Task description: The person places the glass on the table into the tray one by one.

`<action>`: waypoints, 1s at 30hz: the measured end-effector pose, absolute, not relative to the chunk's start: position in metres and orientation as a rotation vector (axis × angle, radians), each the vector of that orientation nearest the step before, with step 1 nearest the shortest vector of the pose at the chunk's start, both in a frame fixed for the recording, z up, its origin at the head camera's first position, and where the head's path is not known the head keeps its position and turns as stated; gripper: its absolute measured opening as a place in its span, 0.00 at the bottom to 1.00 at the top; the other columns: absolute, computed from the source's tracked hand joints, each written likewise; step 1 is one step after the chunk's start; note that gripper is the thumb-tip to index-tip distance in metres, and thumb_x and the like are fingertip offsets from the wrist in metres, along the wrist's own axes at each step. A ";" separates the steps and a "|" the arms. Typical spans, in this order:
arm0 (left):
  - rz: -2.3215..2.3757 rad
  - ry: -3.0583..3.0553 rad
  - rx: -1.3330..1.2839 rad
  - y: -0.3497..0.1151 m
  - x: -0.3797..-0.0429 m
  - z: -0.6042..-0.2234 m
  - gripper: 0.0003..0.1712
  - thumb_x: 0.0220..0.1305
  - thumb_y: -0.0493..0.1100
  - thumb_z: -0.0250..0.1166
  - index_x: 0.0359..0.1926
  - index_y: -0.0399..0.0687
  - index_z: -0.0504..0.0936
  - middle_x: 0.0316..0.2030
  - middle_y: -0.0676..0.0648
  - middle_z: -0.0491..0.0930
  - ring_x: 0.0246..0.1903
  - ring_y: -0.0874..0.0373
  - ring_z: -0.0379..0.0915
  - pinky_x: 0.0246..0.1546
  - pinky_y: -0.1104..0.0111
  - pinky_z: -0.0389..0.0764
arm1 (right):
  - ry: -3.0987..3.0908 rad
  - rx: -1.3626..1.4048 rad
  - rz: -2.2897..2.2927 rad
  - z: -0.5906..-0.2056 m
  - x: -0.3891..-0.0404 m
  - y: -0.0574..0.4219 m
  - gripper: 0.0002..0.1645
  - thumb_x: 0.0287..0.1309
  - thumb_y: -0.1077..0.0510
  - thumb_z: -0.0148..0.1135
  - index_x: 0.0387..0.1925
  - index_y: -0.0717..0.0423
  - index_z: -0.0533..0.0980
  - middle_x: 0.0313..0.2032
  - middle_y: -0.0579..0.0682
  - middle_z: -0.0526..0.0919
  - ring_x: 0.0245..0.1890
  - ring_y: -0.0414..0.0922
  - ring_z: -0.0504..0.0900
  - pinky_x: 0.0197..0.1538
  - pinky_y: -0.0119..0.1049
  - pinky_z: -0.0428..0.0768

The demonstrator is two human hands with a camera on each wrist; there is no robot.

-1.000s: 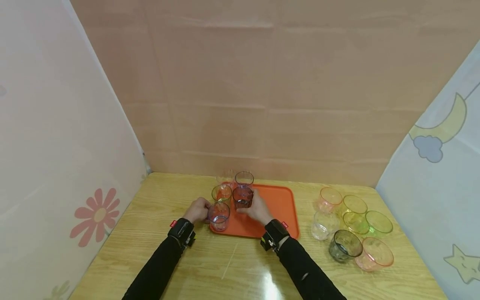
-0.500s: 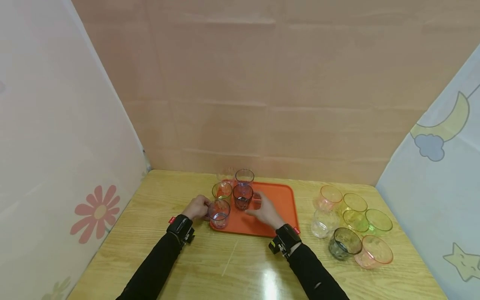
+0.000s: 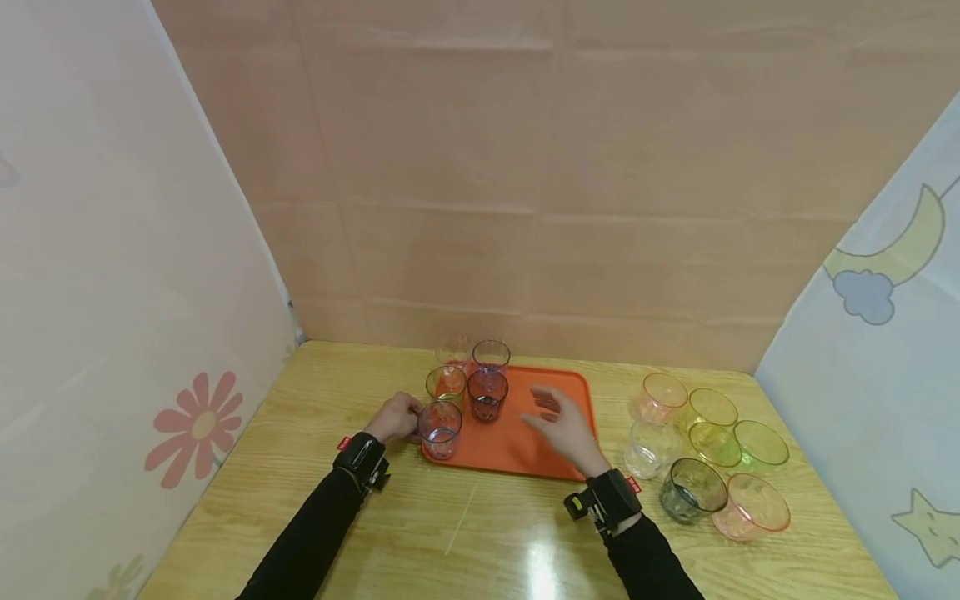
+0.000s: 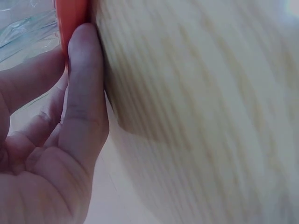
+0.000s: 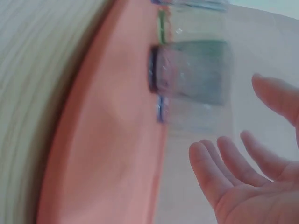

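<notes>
At its left front corner, my left hand pinches the rim of the orange tray; the left wrist view shows thumb and a finger meeting at the orange edge. Right beside that hand stands a blue-rimmed clear glass. Several more glasses share the tray's left side: a dark grey one, a green-rimmed one, a blue-rimmed one and a clear one. Over the tray's right half, my right hand is spread with nothing held, apart from the dark glass.
On the wooden table to the right of the tray stand several glasses: orange-rimmed, clear, yellow-green, green, dark grey and pink. A brown wall closes the back.
My right hand has let go of the dark grey glass and moved right and away from it. That glass stays on the tray. The left hand keeps its place at the tray corner.
</notes>
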State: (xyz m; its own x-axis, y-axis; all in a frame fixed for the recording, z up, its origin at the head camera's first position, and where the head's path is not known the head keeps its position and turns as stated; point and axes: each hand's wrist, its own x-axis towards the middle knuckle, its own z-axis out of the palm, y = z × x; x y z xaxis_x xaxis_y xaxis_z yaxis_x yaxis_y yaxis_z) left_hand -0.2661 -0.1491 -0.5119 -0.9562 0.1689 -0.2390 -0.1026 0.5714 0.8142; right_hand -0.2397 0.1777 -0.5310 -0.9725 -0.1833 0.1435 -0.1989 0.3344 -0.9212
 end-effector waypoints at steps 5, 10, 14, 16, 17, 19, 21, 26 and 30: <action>1.376 2.498 0.032 -0.150 -0.264 -0.512 0.09 0.61 0.25 0.56 0.35 0.31 0.83 0.31 0.41 0.79 0.24 0.56 0.78 0.25 0.64 0.85 | -2.497 0.354 1.566 -0.571 -0.247 0.215 0.37 0.60 0.38 0.63 0.68 0.42 0.66 0.64 0.36 0.71 0.64 0.37 0.70 0.65 0.32 0.72; 1.380 2.512 0.015 -0.151 -0.261 -0.510 0.07 0.60 0.27 0.59 0.35 0.32 0.84 0.28 0.43 0.79 0.21 0.58 0.78 0.24 0.66 0.85 | -2.429 0.291 1.484 -0.582 -0.235 0.239 0.33 0.60 0.42 0.64 0.66 0.38 0.68 0.62 0.37 0.73 0.62 0.38 0.74 0.61 0.28 0.74; 1.391 2.520 0.015 -0.151 -0.261 -0.509 0.07 0.61 0.27 0.59 0.34 0.32 0.84 0.28 0.43 0.79 0.21 0.58 0.78 0.24 0.65 0.85 | -2.420 0.262 1.442 -0.578 -0.221 0.246 0.32 0.61 0.44 0.63 0.66 0.39 0.69 0.62 0.37 0.73 0.61 0.39 0.75 0.61 0.26 0.75; 1.390 2.517 0.024 -0.150 -0.260 -0.509 0.07 0.61 0.26 0.58 0.35 0.31 0.84 0.28 0.42 0.79 0.21 0.57 0.78 0.24 0.65 0.85 | -2.424 0.252 1.407 -0.569 -0.212 0.247 0.32 0.62 0.45 0.63 0.66 0.42 0.69 0.62 0.41 0.74 0.61 0.44 0.75 0.59 0.27 0.76; 1.392 2.507 0.024 -0.150 -0.260 -0.510 0.08 0.62 0.26 0.58 0.36 0.31 0.83 0.29 0.41 0.79 0.22 0.57 0.78 0.24 0.65 0.85 | -2.408 0.262 1.412 -0.563 -0.206 0.248 0.31 0.63 0.48 0.64 0.66 0.45 0.69 0.62 0.45 0.74 0.60 0.47 0.76 0.59 0.28 0.76; 1.385 2.500 0.025 -0.149 -0.259 -0.511 0.08 0.62 0.26 0.57 0.37 0.30 0.83 0.30 0.41 0.79 0.23 0.57 0.78 0.25 0.65 0.85 | -2.420 0.205 1.433 -0.539 -0.190 0.244 0.31 0.63 0.49 0.64 0.66 0.50 0.70 0.62 0.51 0.75 0.60 0.54 0.76 0.58 0.32 0.78; 1.380 2.501 0.024 -0.149 -0.259 -0.512 0.09 0.62 0.26 0.56 0.37 0.30 0.83 0.30 0.41 0.79 0.23 0.57 0.78 0.25 0.66 0.85 | -2.426 0.157 1.461 -0.513 -0.173 0.239 0.31 0.62 0.51 0.65 0.65 0.53 0.70 0.62 0.58 0.74 0.60 0.60 0.75 0.56 0.33 0.79; 1.361 2.550 0.052 -0.148 -0.260 -0.510 0.08 0.61 0.26 0.58 0.34 0.31 0.84 0.27 0.41 0.80 0.21 0.56 0.79 0.23 0.67 0.84 | -2.373 0.051 1.473 -0.472 -0.145 0.232 0.28 0.62 0.58 0.65 0.63 0.57 0.72 0.60 0.61 0.75 0.57 0.43 0.79 0.55 0.26 0.79; 1.338 2.560 0.058 -0.148 -0.262 -0.509 0.09 0.61 0.26 0.57 0.33 0.32 0.84 0.27 0.41 0.79 0.22 0.56 0.79 0.23 0.66 0.84 | -2.231 0.058 1.461 -0.473 -0.139 0.240 0.28 0.58 0.70 0.65 0.61 0.62 0.73 0.57 0.62 0.76 0.52 0.23 0.75 0.54 0.21 0.77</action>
State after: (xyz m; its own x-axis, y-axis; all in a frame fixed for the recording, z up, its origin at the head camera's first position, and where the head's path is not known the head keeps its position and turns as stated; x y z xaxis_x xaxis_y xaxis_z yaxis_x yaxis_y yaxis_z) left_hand -0.2617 -0.1484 -0.5093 -0.9676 0.1506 -0.2026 -0.0804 0.5770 0.8128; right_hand -0.1392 0.2404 -0.4732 -0.8886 0.2159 0.4046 -0.2847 0.4321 -0.8557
